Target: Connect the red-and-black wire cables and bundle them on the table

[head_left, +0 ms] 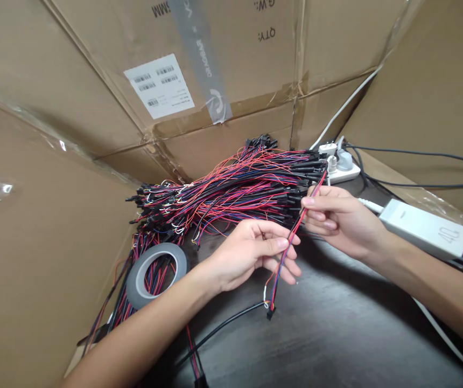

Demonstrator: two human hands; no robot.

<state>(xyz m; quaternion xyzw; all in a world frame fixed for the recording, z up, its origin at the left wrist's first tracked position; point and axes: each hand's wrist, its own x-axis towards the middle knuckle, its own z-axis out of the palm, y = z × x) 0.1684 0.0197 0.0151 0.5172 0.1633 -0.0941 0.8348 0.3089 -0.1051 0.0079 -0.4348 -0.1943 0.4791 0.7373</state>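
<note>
A thin wire harness of red, blue and black strands runs slantwise between my two hands. My left hand pinches it near the middle with thumb and index finger, the other fingers loosely spread. Higher up, my right hand grips it between thumb and fingers close to its upper end. At the lower end hang a small black connector and a white loop on an orange wire. Behind my hands lies a big pile of similar wire harnesses with black connectors at both ends.
A roll of grey tape rests on more harnesses at the left. A white power strip with plugs and a white power box sit at the right. Cardboard walls enclose the dark tabletop. A black cable crosses the front.
</note>
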